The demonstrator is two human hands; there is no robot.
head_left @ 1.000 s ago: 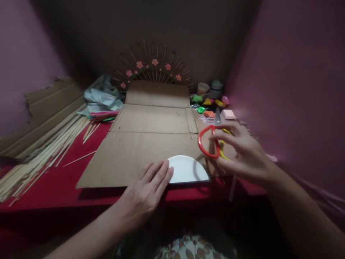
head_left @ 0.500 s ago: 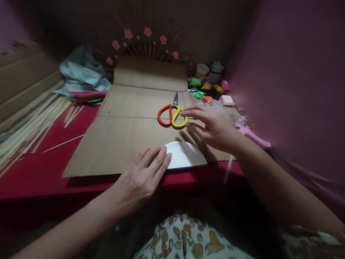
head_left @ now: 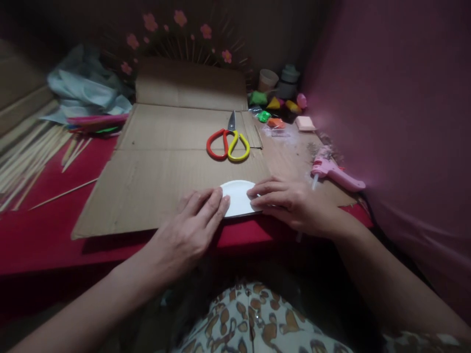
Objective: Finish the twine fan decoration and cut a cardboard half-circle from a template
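Observation:
A white half-round piece lies near the front edge of a brown cardboard sheet, its straight dark edge toward me. My left hand rests flat over the piece's left end, fingers laid out. On its right end lies my right hand, palm down with the fingers stretched and slightly apart. Both hands press on the piece from above. Beyond them, scissors with one red and one yellow handle lie on the cardboard, blades pointing away.
Thin wooden sticks lie at the left on the red cloth. A pink glue gun is at the right. Clay packets, a cup and a flowered fan shape stand at the back.
My right hand has come down from beside the scissors onto the right end of the white piece. My left hand stays on it. The view has shifted slightly.

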